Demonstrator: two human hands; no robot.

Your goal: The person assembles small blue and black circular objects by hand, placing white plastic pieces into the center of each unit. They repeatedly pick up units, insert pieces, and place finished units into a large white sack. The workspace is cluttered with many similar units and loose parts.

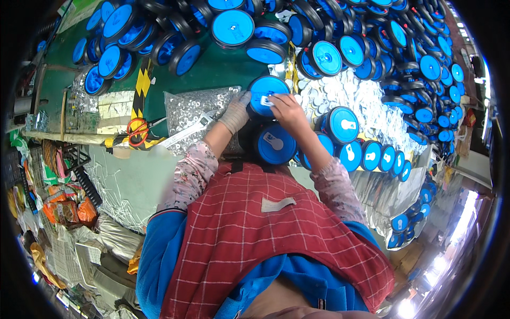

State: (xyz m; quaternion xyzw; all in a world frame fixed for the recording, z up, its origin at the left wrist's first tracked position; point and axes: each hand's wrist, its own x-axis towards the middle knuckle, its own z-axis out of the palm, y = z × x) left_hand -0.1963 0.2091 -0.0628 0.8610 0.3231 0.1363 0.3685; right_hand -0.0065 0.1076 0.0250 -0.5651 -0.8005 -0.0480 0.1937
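In front of me stands a blue-faced wheel with a black tyre [272, 84], tilted so its blue disc shows. My left hand [236, 115], in a pale glove, grips its left edge with the fingers closed; some fingertips are hidden. At the lower part of the disc, my right hand [289, 113] pinches a small white sticker [265, 100] against the blue face. Closer to my body sits another blue wheel [276, 144] bearing a white keyhole-shaped sticker [273, 141]. To its right, a row of wheels [350, 155] carries similar white stickers.
Many blue wheels [232, 28] are heaped along the back and right. A clear bag of small metal nuts or washers [186, 106] lies left of my hand, near orange-handled scissors [139, 131]. Sheets of white stickers [356, 90] cover the table at right. Yellow-black tape [142, 87] marks the green tabletop.
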